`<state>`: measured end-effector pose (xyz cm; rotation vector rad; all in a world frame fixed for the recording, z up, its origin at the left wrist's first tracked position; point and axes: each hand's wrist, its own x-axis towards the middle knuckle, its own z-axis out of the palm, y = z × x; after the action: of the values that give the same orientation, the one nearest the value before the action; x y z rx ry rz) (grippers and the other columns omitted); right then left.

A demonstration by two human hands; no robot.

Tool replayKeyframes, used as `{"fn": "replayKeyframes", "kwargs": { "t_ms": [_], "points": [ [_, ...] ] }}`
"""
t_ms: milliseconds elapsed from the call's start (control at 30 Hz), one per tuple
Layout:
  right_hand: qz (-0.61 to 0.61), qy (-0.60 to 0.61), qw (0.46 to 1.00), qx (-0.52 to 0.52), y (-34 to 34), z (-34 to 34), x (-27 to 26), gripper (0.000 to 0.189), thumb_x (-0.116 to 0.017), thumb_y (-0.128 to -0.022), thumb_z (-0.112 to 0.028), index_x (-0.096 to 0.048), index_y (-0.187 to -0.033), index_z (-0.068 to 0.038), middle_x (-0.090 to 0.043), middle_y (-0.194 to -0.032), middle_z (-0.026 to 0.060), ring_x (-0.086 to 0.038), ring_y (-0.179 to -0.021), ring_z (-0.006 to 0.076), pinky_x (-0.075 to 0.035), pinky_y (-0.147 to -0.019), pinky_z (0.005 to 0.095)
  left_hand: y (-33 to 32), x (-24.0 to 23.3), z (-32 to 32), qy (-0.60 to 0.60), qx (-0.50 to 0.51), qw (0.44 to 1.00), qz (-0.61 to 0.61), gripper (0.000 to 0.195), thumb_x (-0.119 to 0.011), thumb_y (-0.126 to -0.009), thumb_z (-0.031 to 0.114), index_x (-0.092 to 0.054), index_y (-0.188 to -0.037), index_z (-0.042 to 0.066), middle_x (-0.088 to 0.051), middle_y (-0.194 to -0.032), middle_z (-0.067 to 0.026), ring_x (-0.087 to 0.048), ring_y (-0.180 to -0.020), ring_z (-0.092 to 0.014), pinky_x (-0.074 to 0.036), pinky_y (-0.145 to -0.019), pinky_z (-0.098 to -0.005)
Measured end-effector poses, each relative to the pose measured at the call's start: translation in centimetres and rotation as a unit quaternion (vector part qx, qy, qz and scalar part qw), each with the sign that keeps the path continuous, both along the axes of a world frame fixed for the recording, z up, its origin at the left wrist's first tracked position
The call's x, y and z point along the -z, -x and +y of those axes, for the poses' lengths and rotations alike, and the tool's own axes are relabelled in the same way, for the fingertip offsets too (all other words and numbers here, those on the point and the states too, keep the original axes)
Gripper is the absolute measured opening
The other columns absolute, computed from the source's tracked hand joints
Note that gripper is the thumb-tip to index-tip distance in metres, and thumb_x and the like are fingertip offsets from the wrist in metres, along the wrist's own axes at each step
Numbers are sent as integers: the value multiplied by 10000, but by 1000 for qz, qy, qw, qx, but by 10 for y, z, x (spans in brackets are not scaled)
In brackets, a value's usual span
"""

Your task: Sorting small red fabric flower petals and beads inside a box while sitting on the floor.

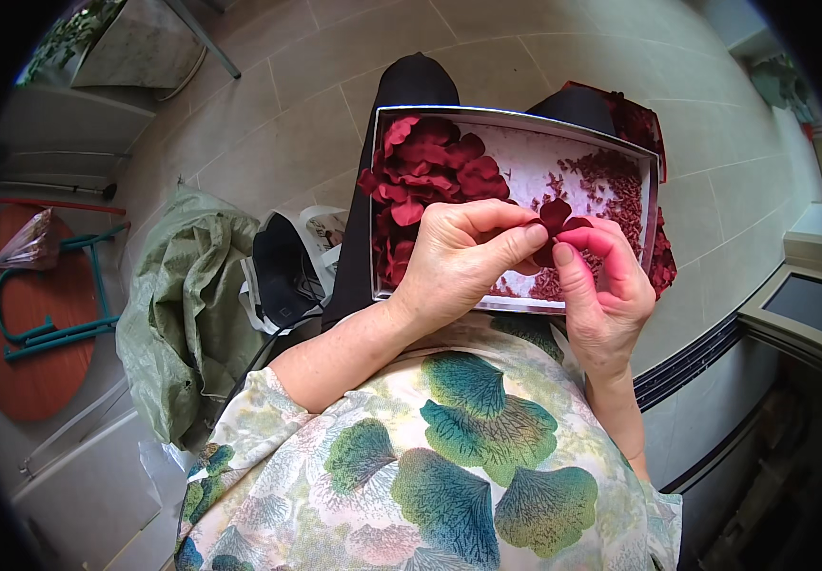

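Note:
Between the fingertips of my left hand (472,250) and my right hand (604,285) is a dark red fabric flower piece (555,214) with rounded petals. Both hands pinch it with thumb and forefinger, above a shallow white-lined box (518,146) resting on the lap. Many red fabric petal pieces (425,168) are heaped in the box's left part. Small dark red bits (614,185) lie scattered over its right part. My fingers hide the centre of the held piece and some of the box's near side.
More red pieces (661,264) show beyond the box's right side, and a red container (639,128) is behind its far right corner. At left are a crumpled green woven sack (175,307), a black item (282,271) and a folded stool with a round brown seat (33,321).

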<state>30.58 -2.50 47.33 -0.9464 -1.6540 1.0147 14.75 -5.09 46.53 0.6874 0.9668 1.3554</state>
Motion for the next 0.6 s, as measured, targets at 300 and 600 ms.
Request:
{"fn": "replayKeyframes", "kwargs": {
  "t_ms": [300, 600],
  "points": [
    [-78, -114, 989, 54, 3, -4, 5, 173, -711, -788, 54, -649, -946, 19, -660, -984, 112, -598, -770, 228, -525, -791, 329, -1, 4, -3, -38, 2, 999, -4, 140, -701, -887, 37, -721, -997, -48, -716, -840, -85, -660, -689, -115, -563, -632, -205],
    [-104, -217, 968, 73, 1, -7, 11, 170, -655, -833, 68, -604, -977, -8, -646, -1013, 125, -615, -909, 238, -465, -1016, 445, 0, 6, -3, -266, -25, 917, 297, 183, -720, -800, -57, -715, -981, -26, -721, -927, -108, -685, -738, -169, -568, -649, -238]
  ]
}}
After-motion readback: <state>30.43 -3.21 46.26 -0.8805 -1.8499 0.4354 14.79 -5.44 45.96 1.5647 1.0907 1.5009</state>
